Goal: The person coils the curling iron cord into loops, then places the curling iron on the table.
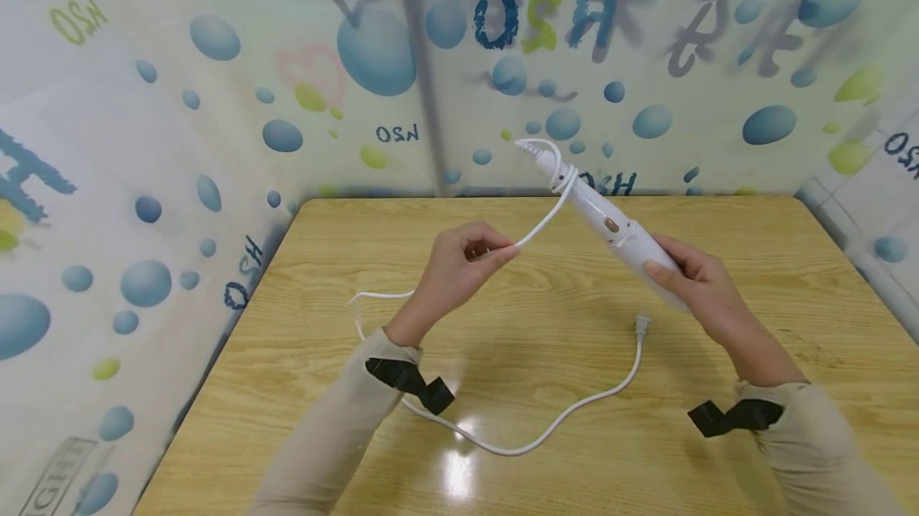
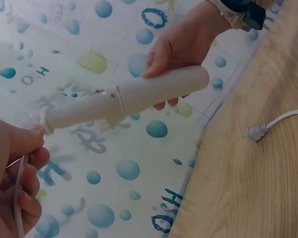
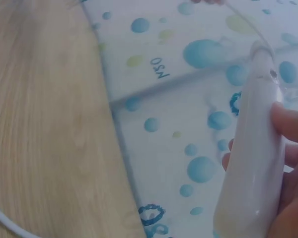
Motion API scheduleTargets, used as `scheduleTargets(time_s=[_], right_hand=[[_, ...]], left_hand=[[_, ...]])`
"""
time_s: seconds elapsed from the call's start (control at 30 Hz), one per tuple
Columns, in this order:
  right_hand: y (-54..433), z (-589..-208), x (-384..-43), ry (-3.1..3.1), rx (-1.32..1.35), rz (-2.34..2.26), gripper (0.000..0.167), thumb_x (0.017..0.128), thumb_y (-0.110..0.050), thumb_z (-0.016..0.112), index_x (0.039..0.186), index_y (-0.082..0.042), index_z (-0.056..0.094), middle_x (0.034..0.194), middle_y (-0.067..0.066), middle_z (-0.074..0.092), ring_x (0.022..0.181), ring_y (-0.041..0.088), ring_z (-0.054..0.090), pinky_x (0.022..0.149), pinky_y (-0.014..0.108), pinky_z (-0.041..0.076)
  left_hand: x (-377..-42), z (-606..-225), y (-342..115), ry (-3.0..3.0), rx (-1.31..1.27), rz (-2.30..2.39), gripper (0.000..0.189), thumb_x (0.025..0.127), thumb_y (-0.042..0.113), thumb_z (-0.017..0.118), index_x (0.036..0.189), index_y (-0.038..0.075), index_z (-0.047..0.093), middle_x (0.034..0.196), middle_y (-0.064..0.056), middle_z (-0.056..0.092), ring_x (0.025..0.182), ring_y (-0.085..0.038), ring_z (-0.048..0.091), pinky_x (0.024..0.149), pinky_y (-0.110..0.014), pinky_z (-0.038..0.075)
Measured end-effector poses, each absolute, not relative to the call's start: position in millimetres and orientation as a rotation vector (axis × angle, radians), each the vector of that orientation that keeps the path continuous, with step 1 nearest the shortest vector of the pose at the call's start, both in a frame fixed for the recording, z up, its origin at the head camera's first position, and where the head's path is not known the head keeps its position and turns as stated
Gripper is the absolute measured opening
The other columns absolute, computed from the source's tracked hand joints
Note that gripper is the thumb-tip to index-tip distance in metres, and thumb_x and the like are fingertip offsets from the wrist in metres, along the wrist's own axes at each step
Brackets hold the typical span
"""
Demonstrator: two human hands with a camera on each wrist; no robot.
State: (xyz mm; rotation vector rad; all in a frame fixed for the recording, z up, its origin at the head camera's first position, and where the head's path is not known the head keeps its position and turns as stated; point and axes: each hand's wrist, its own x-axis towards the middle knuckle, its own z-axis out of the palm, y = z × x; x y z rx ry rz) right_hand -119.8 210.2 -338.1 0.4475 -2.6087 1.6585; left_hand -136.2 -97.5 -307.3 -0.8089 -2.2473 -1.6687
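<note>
My right hand (image 1: 707, 289) grips a white stick-shaped electric appliance (image 1: 592, 209), resembling a hair styling iron, by its thicker lower end. It is held up at a slant over the table, its cord end pointing up and left. A small brown switch (image 1: 611, 225) shows on its side. The white power cord (image 1: 544, 222) leaves the ribbed tip, loops round the narrow end and runs to my left hand (image 1: 463, 265), which pinches it between thumb and fingers. In the left wrist view the cord (image 2: 19, 203) passes down across the curled fingers of that hand.
The remaining cord curves over the wooden table (image 1: 301, 388), ending in a two-pin plug (image 1: 642, 328) below the appliance. Walls covered with printed bubbles stand behind and beside the table. Black straps (image 1: 402, 379) with small blocks sit on both sleeves.
</note>
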Motion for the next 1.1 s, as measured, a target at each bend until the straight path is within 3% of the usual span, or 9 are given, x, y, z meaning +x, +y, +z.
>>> scheduleTargets(time_s=[0.1,0.17,0.4,0.7,0.93,1.1], right_hand=[[210,-333,-116,-2.565,0.503,1.707,0.045,0.098,-0.014,0.045,0.139,0.002,0.035,0.118,-0.015,0.047,0.094,0.008,0.05,0.071,0.017,0.044],[209,-331,-114,-2.532,0.551,1.741,0.043,0.098,-0.011,0.045,0.139,0.0,0.037,0.118,-0.017,0.048,0.095,0.008,0.05,0.073,0.016,0.044],[210,-329,-109,-2.443,0.678,1.863,0.042,0.096,-0.003,0.044,0.137,-0.01,0.044,0.119,-0.014,0.053,0.095,0.008,0.053,0.073,0.017,0.044],[215,-333,-109,-2.334,0.746,2.08,0.042,0.097,-0.002,0.042,0.136,-0.015,0.047,0.121,-0.012,0.054,0.097,0.007,0.054,0.074,0.018,0.044],[224,-336,-114,-2.224,0.72,2.219,0.041,0.098,-0.002,0.039,0.135,-0.016,0.048,0.119,-0.01,0.055,0.096,0.009,0.05,0.074,0.021,0.041],[225,-339,-114,-2.217,0.748,2.25,0.041,0.097,0.0,0.04,0.134,-0.015,0.05,0.121,-0.01,0.055,0.097,0.008,0.052,0.074,0.021,0.041]], left_hand=[[-142,-313,-102,-2.24,-0.763,-1.745,0.005,0.084,0.004,0.066,0.085,-0.001,0.068,0.07,-0.005,0.06,0.05,-0.014,0.038,0.045,-0.023,0.032],[-146,-317,-104,-2.22,-0.771,-1.788,0.005,0.085,0.004,0.065,0.086,-0.001,0.067,0.071,-0.005,0.06,0.048,-0.014,0.037,0.044,-0.023,0.031],[-163,-326,-108,-2.147,-0.859,-1.923,0.007,0.087,-0.002,0.059,0.09,-0.007,0.064,0.075,-0.014,0.061,0.046,-0.014,0.039,0.043,-0.023,0.033],[-178,-340,-114,-2.194,-0.889,-2.179,0.019,0.091,0.001,0.055,0.104,-0.012,0.062,0.074,0.0,0.063,0.048,-0.012,0.036,0.044,-0.022,0.029],[-185,-360,-128,-2.279,-0.817,-2.327,0.024,0.093,0.006,0.052,0.113,-0.004,0.062,0.078,-0.013,0.06,0.047,-0.014,0.032,0.046,-0.027,0.026],[-192,-366,-132,-2.351,-0.829,-2.263,0.028,0.095,0.009,0.049,0.119,-0.001,0.06,0.082,-0.009,0.061,0.05,-0.014,0.032,0.05,-0.026,0.028]])
